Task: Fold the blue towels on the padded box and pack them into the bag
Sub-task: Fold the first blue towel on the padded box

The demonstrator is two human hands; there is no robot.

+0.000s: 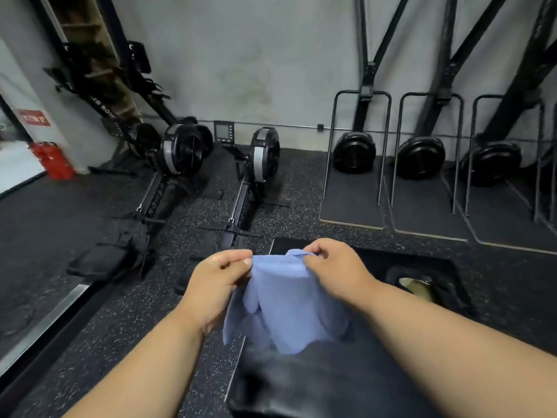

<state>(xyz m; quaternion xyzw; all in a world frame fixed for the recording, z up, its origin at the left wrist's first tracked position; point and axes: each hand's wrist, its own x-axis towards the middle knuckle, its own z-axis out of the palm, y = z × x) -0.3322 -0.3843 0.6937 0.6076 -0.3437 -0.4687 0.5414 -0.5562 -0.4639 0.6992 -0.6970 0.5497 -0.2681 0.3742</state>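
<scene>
Plainly one blue towel (pixel 289 300), pinched by left hand (pixel 218 279), right hand (pixel 337 270).

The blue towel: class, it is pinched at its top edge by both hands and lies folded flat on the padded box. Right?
Not quite. The head view shows the blue towel pinched by the left hand and right hand, but hanging unfolded above the padded box.

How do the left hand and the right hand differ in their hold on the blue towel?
The left hand pinches the blue towel at its top left edge, thumb on the cloth facing the camera. The right hand grips the top right corner, fingers curled under and knuckles up, and sits slightly higher in the picture. Both hold the towel raised over the padded box.
</scene>
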